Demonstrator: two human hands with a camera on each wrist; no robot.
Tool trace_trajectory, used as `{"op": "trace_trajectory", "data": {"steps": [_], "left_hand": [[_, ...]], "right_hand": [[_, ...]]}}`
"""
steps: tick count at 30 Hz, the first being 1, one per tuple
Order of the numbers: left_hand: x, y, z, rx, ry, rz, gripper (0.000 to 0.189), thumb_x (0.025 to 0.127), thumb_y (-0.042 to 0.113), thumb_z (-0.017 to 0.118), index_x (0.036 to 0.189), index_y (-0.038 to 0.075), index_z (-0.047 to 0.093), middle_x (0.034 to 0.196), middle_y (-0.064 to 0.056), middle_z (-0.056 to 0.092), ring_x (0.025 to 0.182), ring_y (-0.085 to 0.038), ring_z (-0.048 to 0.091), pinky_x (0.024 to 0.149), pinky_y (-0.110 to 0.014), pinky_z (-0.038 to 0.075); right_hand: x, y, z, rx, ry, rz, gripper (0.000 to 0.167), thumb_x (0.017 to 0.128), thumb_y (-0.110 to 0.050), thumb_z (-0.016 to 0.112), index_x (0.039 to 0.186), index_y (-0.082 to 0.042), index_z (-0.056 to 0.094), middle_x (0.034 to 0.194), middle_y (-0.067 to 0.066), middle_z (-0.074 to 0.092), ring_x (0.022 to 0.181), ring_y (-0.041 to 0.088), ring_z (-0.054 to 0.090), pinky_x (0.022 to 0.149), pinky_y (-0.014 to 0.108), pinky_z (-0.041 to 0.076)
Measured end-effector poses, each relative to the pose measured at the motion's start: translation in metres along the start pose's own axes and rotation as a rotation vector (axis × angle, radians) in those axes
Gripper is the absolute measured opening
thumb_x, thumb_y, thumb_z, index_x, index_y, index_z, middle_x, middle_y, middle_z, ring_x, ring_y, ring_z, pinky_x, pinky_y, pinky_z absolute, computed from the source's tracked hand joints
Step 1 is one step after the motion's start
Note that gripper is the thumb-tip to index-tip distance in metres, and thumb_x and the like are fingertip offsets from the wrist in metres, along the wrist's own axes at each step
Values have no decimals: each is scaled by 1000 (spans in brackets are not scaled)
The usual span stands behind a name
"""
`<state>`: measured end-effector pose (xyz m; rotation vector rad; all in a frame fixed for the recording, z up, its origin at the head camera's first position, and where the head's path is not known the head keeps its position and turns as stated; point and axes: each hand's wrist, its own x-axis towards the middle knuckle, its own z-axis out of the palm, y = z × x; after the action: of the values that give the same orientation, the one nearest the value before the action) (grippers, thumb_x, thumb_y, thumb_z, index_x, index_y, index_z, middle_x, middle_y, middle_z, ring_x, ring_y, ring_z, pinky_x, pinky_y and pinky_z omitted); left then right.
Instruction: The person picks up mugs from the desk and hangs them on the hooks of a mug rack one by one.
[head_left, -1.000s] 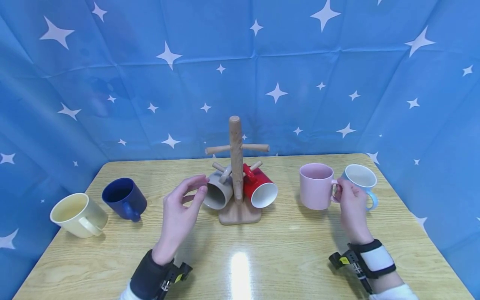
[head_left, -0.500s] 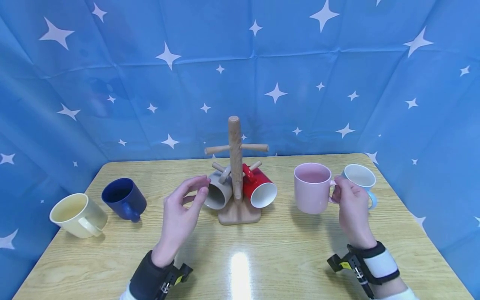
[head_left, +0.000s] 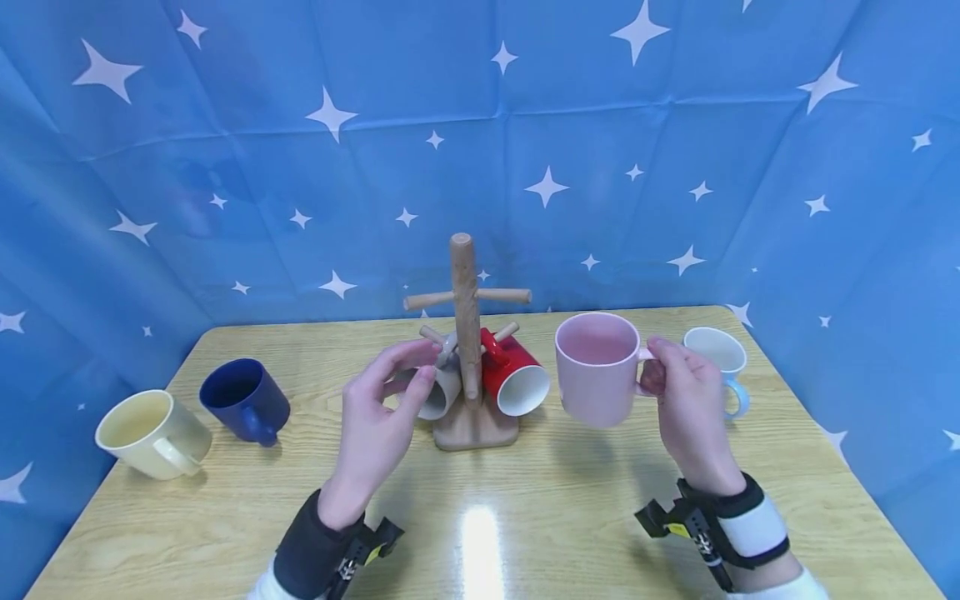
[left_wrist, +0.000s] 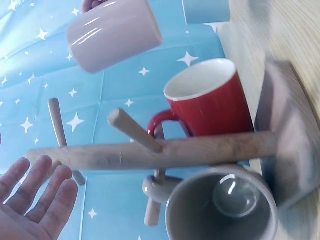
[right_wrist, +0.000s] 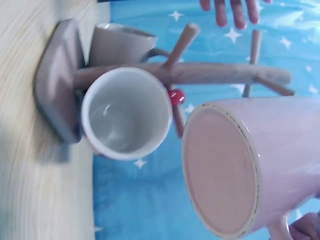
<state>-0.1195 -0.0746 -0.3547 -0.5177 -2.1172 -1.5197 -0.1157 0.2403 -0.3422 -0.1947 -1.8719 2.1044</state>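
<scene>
Nearest you: straps with cameras on both wrists. Your right hand [head_left: 690, 408] has its grip clamped on the handle of the pink mug [head_left: 598, 379], which is upright, off the counter [head_left: 570, 517], just right of the stand. Your left hand [head_left: 382, 417] has its grip apart, thumb clear of the fingers, in front of the gray mug [head_left: 441, 394]. Cream mug [head_left: 153, 437] and navy mug [head_left: 247, 402] sit at counter left, near each other. Middle: wooden stand [head_left: 467, 325], gray mug and red mug [head_left: 513, 373] hung by their handles on lower pegs, mouths toward you. Light-blue mug [head_left: 738, 398] behind your right hand. Farthest: blue star backdrop [head_left: 420, 83].
</scene>
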Motion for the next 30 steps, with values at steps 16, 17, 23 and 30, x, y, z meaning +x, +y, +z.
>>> {"op": "trace_trajectory", "data": {"steps": [16,17,23,30], "left_hand": [[0,11,25,-124,-64,46,32,98,1,68,130,2,69,123,-18,77,110,-15,74,85,-25,63],[0,12,25,-127,-71,40,33,98,2,68,131,2,69,124,-17,76,111,-16,74,86,-26,63],[-2,12,30,-142,-99,14,36,100,15,71,135,7,67,129,-14,74,114,-19,72,87,-31,64],[-4,6,35,-196,-127,6,62,102,51,66,144,6,60,132,-18,71,118,-20,71,89,-32,62]], "right_hand": [[-14,-13,35,96,-138,6,49,111,-15,46,62,-14,51,62,-6,43,68,12,46,68,23,45],[-15,-13,37,97,-144,5,49,111,-15,46,62,-14,51,62,-6,43,68,12,46,68,23,45],[-20,-15,50,83,-165,11,51,111,-16,47,60,-14,48,61,-6,43,69,12,47,70,24,48],[-26,-16,62,104,-178,24,51,110,-15,47,59,-14,44,59,-7,41,66,11,46,70,25,48]]}}
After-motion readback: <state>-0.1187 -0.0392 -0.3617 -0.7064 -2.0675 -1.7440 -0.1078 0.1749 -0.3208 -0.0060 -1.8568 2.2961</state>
